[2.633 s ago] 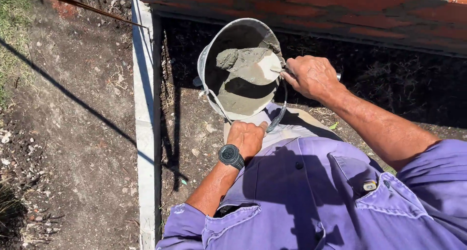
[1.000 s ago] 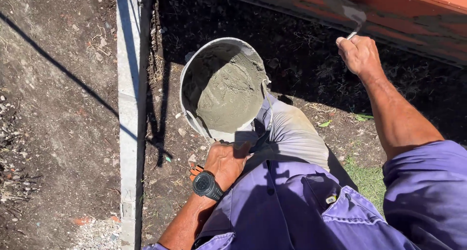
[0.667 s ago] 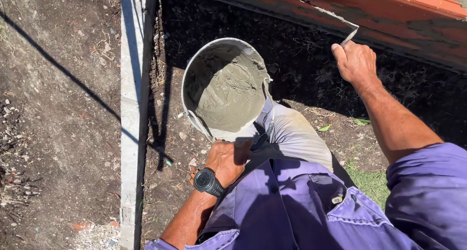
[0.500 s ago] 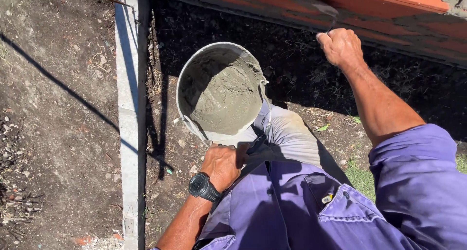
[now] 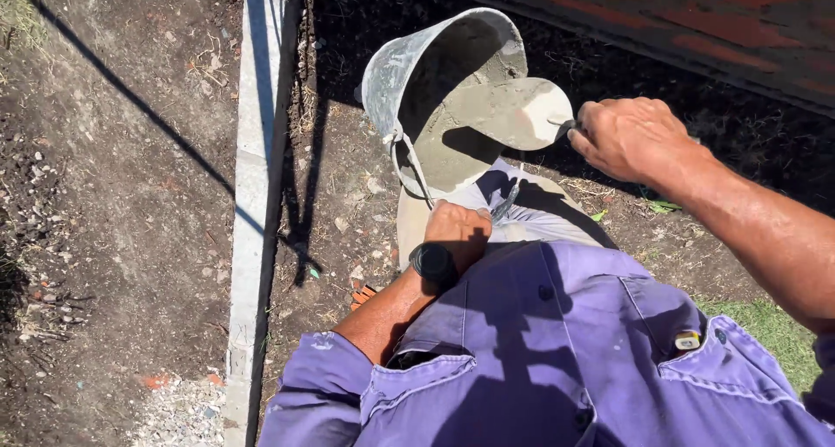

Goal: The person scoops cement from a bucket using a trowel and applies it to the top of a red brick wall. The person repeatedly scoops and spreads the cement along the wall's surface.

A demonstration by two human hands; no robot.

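- Right hand (image 5: 633, 138): fingers wrapped tight on the trowel handle, blade (image 5: 509, 114) held level over the bucket mouth, likely so any mortar on it drops back in.
- Bucket (image 5: 409, 64): grey, tilted toward the person, wet mortar (image 5: 444, 156) pooled at its low side; sits on dirt ground just beside the knee (image 5: 522, 212).
- Left hand (image 5: 459, 225): fingers curled, resting on the knee by the bucket's wire handle; whether it grips the wire, cannot tell. Black watch (image 5: 432, 262) on the wrist.
- Red brick wall (image 5: 739, 38) behind; pale concrete edging (image 5: 257, 151) left.
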